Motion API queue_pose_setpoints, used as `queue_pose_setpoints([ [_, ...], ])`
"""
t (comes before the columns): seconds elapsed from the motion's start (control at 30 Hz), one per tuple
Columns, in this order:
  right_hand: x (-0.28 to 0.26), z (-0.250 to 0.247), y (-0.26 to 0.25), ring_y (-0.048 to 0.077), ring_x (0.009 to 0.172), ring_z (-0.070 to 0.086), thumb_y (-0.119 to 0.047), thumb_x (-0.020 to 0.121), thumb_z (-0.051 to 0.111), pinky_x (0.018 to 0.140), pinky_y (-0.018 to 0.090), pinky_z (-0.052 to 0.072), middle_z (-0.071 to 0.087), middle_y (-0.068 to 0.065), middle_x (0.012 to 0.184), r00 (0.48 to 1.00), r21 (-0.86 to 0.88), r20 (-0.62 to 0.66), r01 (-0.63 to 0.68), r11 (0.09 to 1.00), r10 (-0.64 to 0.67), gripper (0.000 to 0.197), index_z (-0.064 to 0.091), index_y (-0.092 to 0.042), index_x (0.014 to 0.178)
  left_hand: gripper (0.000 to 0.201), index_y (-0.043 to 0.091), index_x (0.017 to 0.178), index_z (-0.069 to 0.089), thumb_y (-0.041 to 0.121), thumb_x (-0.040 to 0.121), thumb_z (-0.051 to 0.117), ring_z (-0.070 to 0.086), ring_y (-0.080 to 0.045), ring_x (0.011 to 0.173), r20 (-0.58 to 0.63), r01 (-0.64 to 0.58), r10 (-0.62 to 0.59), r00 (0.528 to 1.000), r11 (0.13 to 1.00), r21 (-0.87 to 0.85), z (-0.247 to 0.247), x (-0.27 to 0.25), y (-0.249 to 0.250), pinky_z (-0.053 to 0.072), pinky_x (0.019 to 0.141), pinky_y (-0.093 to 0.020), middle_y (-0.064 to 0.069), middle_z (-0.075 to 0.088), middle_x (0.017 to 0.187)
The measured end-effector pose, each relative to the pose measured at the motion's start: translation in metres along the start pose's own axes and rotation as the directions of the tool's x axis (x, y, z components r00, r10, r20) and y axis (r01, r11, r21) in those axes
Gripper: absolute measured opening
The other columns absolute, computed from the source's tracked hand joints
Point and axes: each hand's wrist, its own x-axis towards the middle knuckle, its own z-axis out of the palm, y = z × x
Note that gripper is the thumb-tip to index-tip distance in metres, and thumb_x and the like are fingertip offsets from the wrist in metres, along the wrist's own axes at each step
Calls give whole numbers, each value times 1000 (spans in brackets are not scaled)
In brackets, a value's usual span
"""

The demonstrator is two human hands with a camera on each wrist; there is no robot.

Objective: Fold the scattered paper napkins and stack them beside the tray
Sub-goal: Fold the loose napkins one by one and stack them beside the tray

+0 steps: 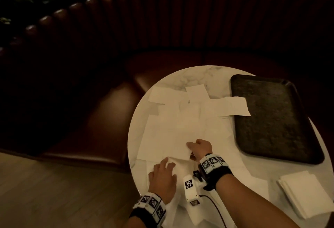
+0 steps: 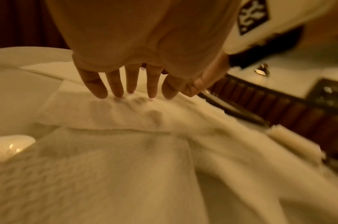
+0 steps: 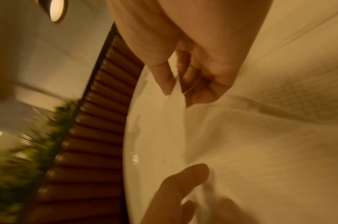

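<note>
napkins — white; table — white marble, grey-veined; tray — black, mottled

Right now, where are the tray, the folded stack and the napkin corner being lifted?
tray (image 1: 271, 119), head view, on its dark bare floor.
folded stack (image 1: 307, 191), head view, on its top sheet.
napkin corner (image 3: 176, 97), right wrist view, on the paper just below the pinching fingertips.

Our left hand lies palm down with its fingers straight and slightly spread, tips pressing downward. Our right hand reaches ahead of it, knuckles up, thumb and forefinger pinched together while the other fingers curl under the palm. Both forearms stretch forward, the right crossing slightly inward toward the left.
</note>
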Motion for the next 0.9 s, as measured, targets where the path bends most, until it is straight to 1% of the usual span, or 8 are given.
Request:
queue_pose_setpoints([
  [0.1,-37,-23,-13,31,77,64,-2,82,66,79,47,55,62,29,87,985,191,156,41,981,-72,11,58,1,75,29,30,122,54,31,105,31,43,-20,125,-154,84,-147,977,929,-360,-20,4,-3,31,107,-39,5,53,134],
  [0.17,-68,-47,-17,31,88,67,0,86,62,80,45,55,71,21,102,957,257,261,60,965,-128,15,64,3,101,33,25,111,62,36,105,31,53,-19,115,-140,74,-236,962,714,-696,-38,3,4,37,102,-37,3,63,122],
  [0.23,-96,-71,-17,27,94,68,3,88,57,79,39,55,73,12,108,918,286,349,87,954,-188,26,66,-7,111,46,23,109,66,47,103,27,63,-16,104,-13,54,-137,990,475,-878,-56,-5,21,44,90,-34,2,71,111],
  [0.33,-128,-96,-13,27,101,69,6,88,56,86,40,55,72,11,111,886,259,394,146,955,-243,32,66,-9,115,42,19,107,69,50,99,42,69,-19,95,6,-31,95,996,386,-922,-75,-18,50,52,83,-36,-3,74,105],
  [0.4,-142,-106,-9,28,101,69,4,88,57,89,44,55,73,10,109,901,193,336,220,956,-275,29,67,-10,112,23,7,100,68,27,96,59,68,-20,84,-67,-102,117,991,328,-939,-80,-26,65,53,73,-31,-10,74,96],
  [0.57,-167,-117,-8,24,84,66,-12,87,65,78,42,53,72,18,94,925,263,146,306,915,-352,12,70,-4,93,6,3,95,67,6,90,64,69,-19,77,-183,-227,153,971,356,-907,-87,-47,82,54,66,-24,-10,75,85],
  [0.7,-179,-116,-9,12,64,52,-14,85,67,63,27,45,58,2,64,927,324,6,352,878,-374,23,66,-14,63,45,27,122,53,9,86,71,70,-19,83,-249,-289,147,957,438,-851,-88,-62,87,57,75,-29,-3,72,86],
  [0.9,-190,-116,-3,10,64,55,-15,84,68,69,31,47,62,-1,62,889,256,-78,455,853,-451,18,69,-8,68,26,41,99,65,21,84,72,64,-6,85,-535,-585,311,786,656,-478,-100,-74,88,48,72,-13,22,67,93],
])
